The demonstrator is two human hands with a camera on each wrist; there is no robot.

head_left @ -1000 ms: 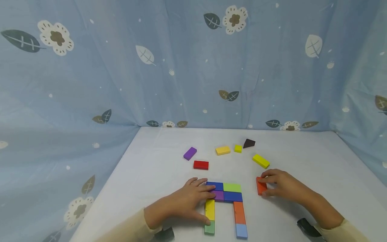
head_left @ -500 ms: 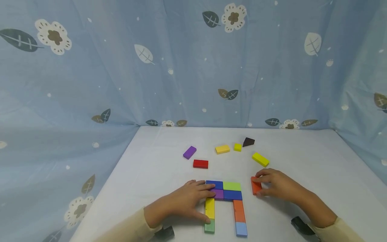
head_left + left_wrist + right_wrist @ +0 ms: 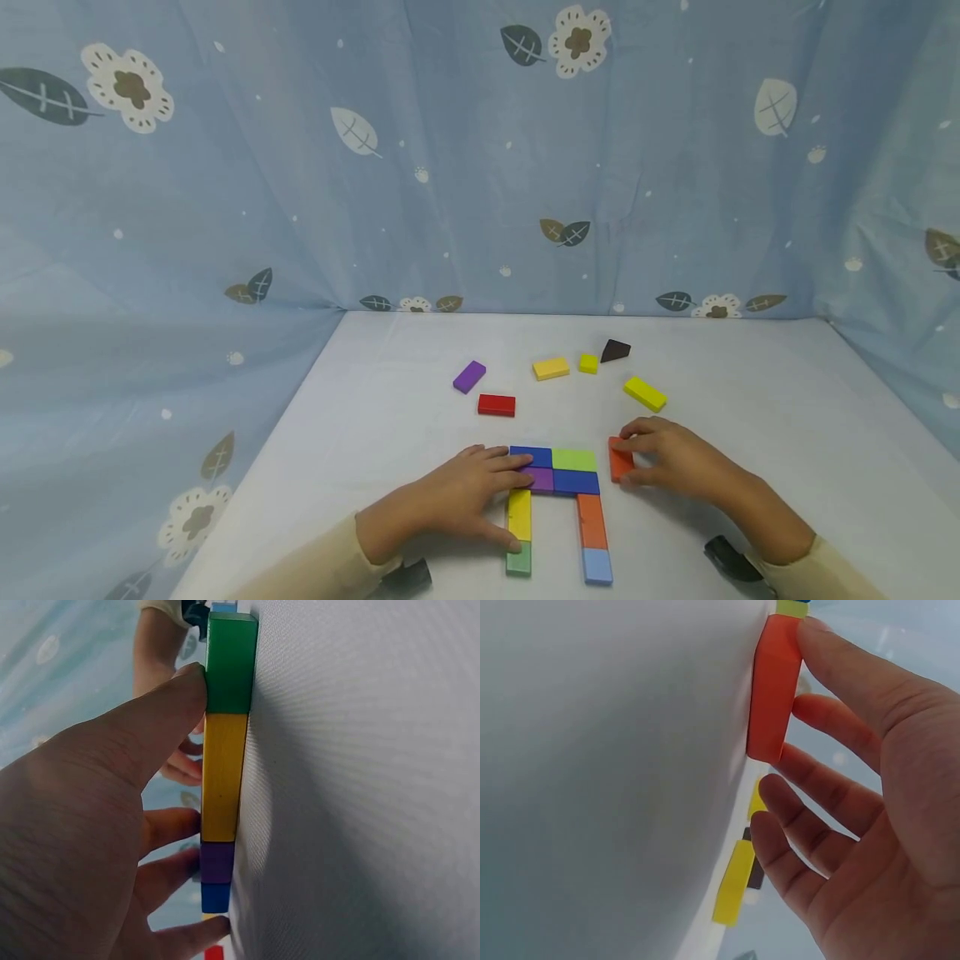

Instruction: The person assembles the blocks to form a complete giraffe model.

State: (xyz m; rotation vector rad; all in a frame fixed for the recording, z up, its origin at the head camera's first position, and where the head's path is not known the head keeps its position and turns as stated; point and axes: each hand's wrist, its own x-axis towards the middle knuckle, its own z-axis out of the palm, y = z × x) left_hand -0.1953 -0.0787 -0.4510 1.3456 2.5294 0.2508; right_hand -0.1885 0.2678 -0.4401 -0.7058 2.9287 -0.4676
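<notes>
**Block layout on white worktop: both hands engaged**

Blue floral curtain (image 3: 300,208) encloses the white worktop (image 3: 750,417) on three sides. My left hand (image 3: 457,500) lies flat with straight fingers against the left edge of the block arrangement (image 3: 558,500): thumb at the yellow block (image 3: 520,515) and green block (image 3: 518,558), fingertips touching the purple block (image 3: 542,479) and dark blue block (image 3: 532,456). It grips nothing. My right hand (image 3: 671,458) pinches the orange block (image 3: 620,459) between thumb and fingers; that block rests on the worktop just right of the arrangement's top row, a narrow gap apart. Loose pieces lie farther back: red block (image 3: 497,405), purple piece (image 3: 469,377), two yellow bars (image 3: 551,368) (image 3: 645,394), small yellow cube (image 3: 588,363), dark wedge (image 3: 615,351).
</notes>
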